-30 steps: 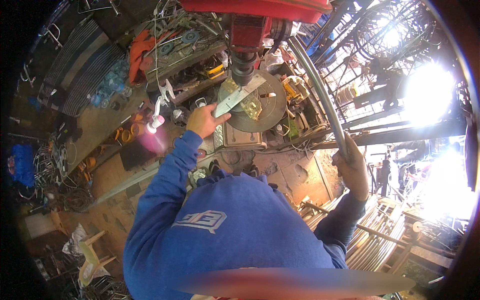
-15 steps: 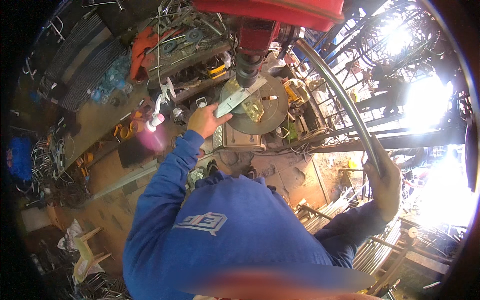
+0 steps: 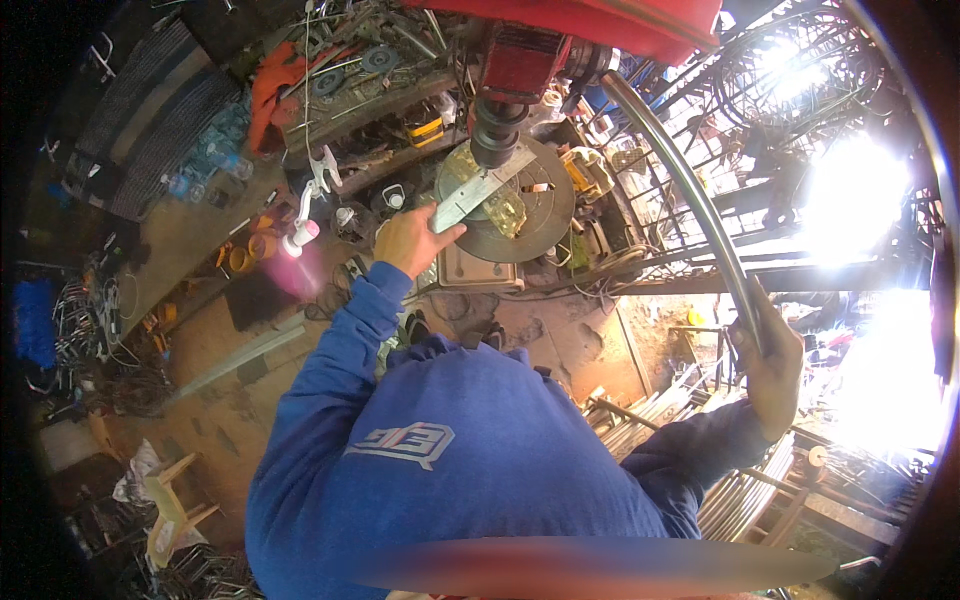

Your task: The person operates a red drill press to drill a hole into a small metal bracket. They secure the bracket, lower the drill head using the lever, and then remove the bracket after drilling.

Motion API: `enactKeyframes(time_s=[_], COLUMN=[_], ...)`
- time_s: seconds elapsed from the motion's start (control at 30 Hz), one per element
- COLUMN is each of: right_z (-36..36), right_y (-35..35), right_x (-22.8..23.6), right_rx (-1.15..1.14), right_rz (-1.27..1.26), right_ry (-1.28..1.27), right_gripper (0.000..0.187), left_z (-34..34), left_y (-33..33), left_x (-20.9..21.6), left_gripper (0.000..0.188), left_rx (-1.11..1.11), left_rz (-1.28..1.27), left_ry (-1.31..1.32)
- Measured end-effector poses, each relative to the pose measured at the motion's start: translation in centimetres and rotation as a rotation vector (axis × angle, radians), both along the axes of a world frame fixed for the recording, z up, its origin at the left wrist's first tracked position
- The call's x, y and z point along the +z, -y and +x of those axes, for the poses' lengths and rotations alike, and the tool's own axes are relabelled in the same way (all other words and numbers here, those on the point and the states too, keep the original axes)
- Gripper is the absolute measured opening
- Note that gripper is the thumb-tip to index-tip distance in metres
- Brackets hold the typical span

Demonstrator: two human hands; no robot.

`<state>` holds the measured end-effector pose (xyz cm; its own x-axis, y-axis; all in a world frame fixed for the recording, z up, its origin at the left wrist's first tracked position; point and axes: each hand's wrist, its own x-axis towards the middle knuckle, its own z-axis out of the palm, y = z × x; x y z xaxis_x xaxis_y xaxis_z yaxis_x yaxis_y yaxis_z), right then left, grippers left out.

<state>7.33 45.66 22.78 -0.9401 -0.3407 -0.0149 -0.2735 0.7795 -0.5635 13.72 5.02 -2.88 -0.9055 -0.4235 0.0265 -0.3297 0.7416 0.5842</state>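
Observation:
A flat silver metal bar (image 3: 462, 205) lies slantwise across the round table (image 3: 556, 222) of a red drill press (image 3: 640, 25). My left hand (image 3: 407, 242) grips its near end, thumb along one side. Right over the bar is the dark drill chuck (image 3: 496, 135); whether the bit touches metal I cannot tell. A worn, yellowish block (image 3: 507, 212) sits under or against the bar on the table. Away to the right, my right hand (image 3: 772, 362) is wrapped round the lower end of a long, shiny, curved-looking steel pipe (image 3: 690, 190), which runs up to the press's side hub.
Left of the press, a white lamp (image 3: 300, 237) on a bent arm glows pinkish. A cluttered bench (image 3: 375, 115) stands behind it. Bundled metal rods (image 3: 745, 505) lie at lower right, below a metal lattice (image 3: 730, 140) in glare. A small stool (image 3: 172, 510) is at lower left.
The whole view has shifted slightly, so the press head appears a little farther right. Both hands keep their holds on the bar and the pipe.

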Motion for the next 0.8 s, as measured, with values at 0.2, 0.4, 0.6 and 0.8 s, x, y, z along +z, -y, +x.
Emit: enactKeyframes(time_s=[0.2, 0.4, 0.6, 0.8], right_z=[0.3, 0.2, 0.0, 0.1], right_y=[0.1, -0.3, -0.3, -0.7], right_x=[-0.7, -1.1, -0.9, -1.2], right_rx=[-0.039, 0.028, -0.002, 0.005], right_rz=[-0.031, -0.046, -0.067, -0.040], right_ry=[0.026, -0.038, 0.016, -0.016], right_gripper=[0.061, 0.056, 0.057, 0.058], left_z=[0.0, -0.1, 0.0, 0.0], left_y=[-0.2, 0.0, 0.2, 0.3], left_x=[-0.1, -0.1, 0.2, 0.2], left_gripper=[0.068, 0.068, 0.068, 0.062], left_rx=[0.015, 0.002, 0.005, -0.021], left_rz=[0.030, 0.091, 0.091, 0.103], left_ry=[0.036, 0.058, 0.055, 0.021])
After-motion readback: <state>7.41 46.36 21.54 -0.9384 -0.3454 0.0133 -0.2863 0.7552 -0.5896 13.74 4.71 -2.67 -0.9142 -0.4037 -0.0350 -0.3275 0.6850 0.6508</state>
